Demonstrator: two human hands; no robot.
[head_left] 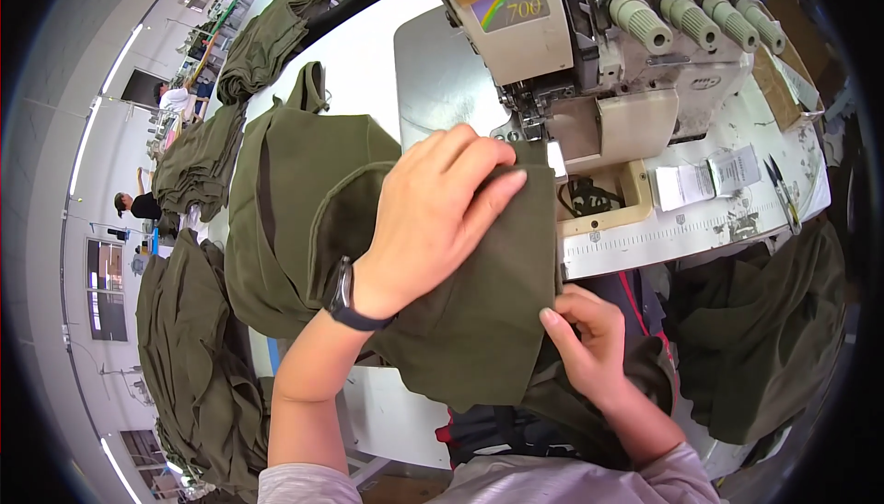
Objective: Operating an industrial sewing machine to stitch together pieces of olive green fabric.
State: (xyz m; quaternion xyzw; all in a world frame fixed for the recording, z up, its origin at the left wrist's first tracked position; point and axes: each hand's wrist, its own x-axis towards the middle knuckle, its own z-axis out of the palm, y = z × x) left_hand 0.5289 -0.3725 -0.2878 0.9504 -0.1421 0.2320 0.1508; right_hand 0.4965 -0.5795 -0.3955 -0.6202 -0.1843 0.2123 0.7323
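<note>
An olive-green cloth piece [479, 329] hangs over the table's front edge, its top end lying by the needle area of a sewing machine [529, 34]. My left hand [437, 209], with a dark watch on the wrist, rests on the cloth just before the presser foot [532, 127]. Its fingers are curled and the thumb is pinched toward the index finger on the cloth's upper edge. Lower down, my right hand [589, 334] pinches the cloth's right edge between thumb and fingers. Folded layers of the same cloth [313, 163] bunch up to the left of my left hand.
Olive garment piles [198, 347] line the left side, and more dark green cloth [760, 338] hangs at right. On the white table [626, 246] lie a stack of white labels [704, 180] and thread snips [783, 193]. A cardboard box [787, 81] stands behind. People work far left.
</note>
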